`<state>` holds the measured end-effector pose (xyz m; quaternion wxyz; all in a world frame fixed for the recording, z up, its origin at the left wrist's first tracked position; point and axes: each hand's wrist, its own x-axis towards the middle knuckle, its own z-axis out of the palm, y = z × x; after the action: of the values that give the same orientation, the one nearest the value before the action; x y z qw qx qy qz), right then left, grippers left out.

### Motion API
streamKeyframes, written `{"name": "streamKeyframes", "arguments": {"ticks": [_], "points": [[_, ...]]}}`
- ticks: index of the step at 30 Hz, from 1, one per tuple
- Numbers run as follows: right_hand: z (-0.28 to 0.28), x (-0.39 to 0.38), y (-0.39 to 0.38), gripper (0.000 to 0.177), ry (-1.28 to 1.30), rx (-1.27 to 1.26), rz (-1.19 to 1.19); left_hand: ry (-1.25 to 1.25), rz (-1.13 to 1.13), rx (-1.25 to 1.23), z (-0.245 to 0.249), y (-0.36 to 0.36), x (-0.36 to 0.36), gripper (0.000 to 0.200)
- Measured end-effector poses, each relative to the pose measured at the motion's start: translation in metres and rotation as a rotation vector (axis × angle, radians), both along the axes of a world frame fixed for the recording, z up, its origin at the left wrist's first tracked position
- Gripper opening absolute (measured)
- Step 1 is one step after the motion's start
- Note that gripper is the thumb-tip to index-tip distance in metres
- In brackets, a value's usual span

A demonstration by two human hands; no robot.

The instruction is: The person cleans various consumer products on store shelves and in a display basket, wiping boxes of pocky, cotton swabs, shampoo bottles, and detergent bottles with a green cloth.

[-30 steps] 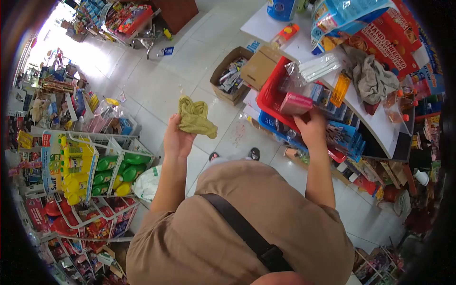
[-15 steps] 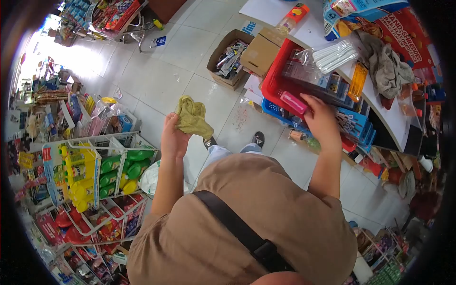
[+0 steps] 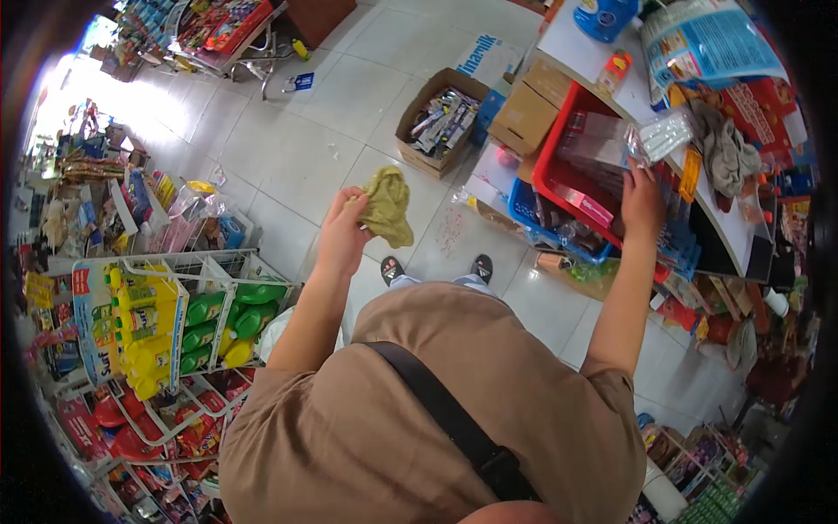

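My left hand is closed on a crumpled olive-green cloth, held up over the floor. On the other side, my right hand reaches over the right edge of a red plastic basket. Its fingertips close on the lower end of a clear packet of white plastic sticks, possibly cutlery; the grip is partly hidden. A pink box lies inside the red basket, near my right wrist. Beneath that basket sits a blue basket with small packaged goods in it.
A cardboard box of small packets stands on the tiled floor, near a closed carton. A grey cloth and large bags lie on the white counter. At left, a wire rack holds yellow and green bottles.
My right hand has moved from the pink box to the packet of white sticks. The pink box now lies lower in the red basket. My left hand, still gripping the cloth, has risen slightly.
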<state>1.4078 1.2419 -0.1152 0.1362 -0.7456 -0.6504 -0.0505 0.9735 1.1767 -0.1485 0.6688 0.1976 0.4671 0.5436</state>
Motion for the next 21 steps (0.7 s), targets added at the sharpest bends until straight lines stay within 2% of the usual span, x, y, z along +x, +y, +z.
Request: {"name": "streamKeyframes", "arguments": {"ticks": [1, 3, 4, 7, 10, 13, 14, 19, 21], "points": [[0.003, 0.002, -0.002, 0.027, 0.009, 0.027, 0.006, 0.007, -0.034, 0.004, 0.001, 0.001, -0.001, 0.011], [0.005, 0.016, -0.008, 0.025, -0.076, 0.314, 0.191, 0.021, -0.109, 0.011, 0.001, 0.004, -0.001, 0.010], [0.018, 0.009, -0.015, 0.026, 0.044, 0.312, 0.177, 0.069, -0.138, 0.018, -0.002, 0.004, 0.001, 0.012], [0.043, -0.001, -0.032, 0.025, 0.058, 0.377, 0.193, 0.191, -0.229, 0.043, -0.001, 0.003, 0.010, 0.017], [0.058, -0.018, -0.053, 0.026, 0.135, 0.396, 0.185, 0.374, -0.423, 0.118, -0.005, -0.003, 0.025, 0.022], [0.069, -0.044, -0.068, 0.026, 0.562, 0.429, 0.243, 0.445, -0.515, 0.207, -0.015, -0.011, 0.041, 0.030], [0.071, -0.052, -0.074, 0.027, 0.624, 0.392, 0.264, 0.448, -0.525, 0.231, -0.019, -0.014, 0.046, 0.033], [0.062, -0.102, -0.085, 0.028, 0.685, 0.038, 0.628, -0.070, -0.577, 0.009, 0.003, -0.019, 0.059, 0.048], [0.046, -0.124, -0.083, 0.029, 0.797, -0.046, 0.701, -0.124, -0.601, 0.023, -0.004, -0.022, 0.065, 0.050]]}}
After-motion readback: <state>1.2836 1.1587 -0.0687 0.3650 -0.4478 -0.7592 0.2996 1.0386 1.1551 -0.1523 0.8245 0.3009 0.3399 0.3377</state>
